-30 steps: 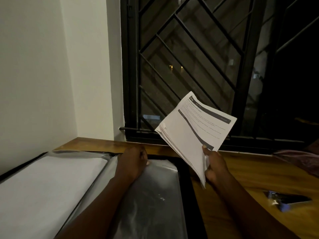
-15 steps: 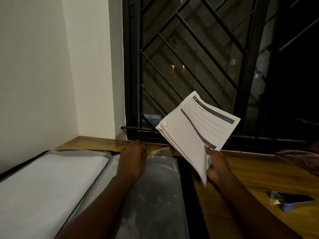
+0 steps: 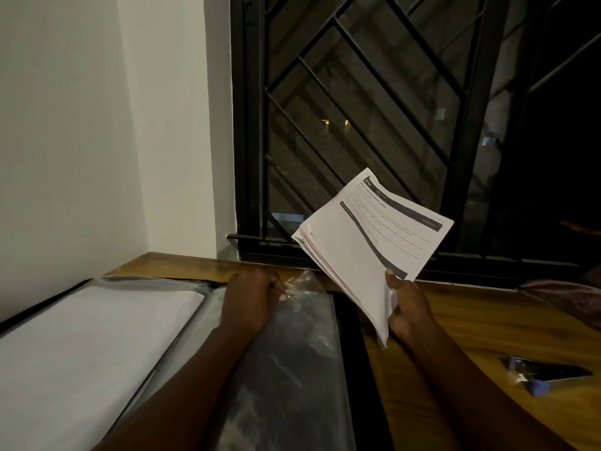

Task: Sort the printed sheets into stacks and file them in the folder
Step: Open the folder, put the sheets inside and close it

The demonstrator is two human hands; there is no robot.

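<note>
Head view showed the person's right hand (image 3: pixel 408 307) gripping a stack of white printed sheets (image 3: pixel 364 242) by its lower corner, with the thumb on top and the fingers curled behind. The stack was held up in the air, tilted, above the far right edge of a black folder (image 3: pixel 349 323), and it did not touch it. The top sheet carried dark bands and text too small to read.

The black folder lay open on a brown wooden table (image 3: pixel 487 320), near the wall corner. The left hand (image 3: pixel 250 297) was at the far end of the right page, its fingers curled and pinching the crumpled mouth of a clear plastic sleeve (image 3: pixel 292 369). The left-page sleeve (image 3: pixel 91 336) seemed already filled with white paper. A small dark object with a blue part (image 3: pixel 546 375) lay on the table beside the right forearm; what it was could not be told.

The step in hand was probably the filing: the left hand seemed to open the sleeve so that the stack could enter. The next move would call for the left hand to hold the mouth wide, and for the right hand to lower the stack and slide one short edge in first. Thin plastic may cling or fold, so a slow push would be safer.
</note>
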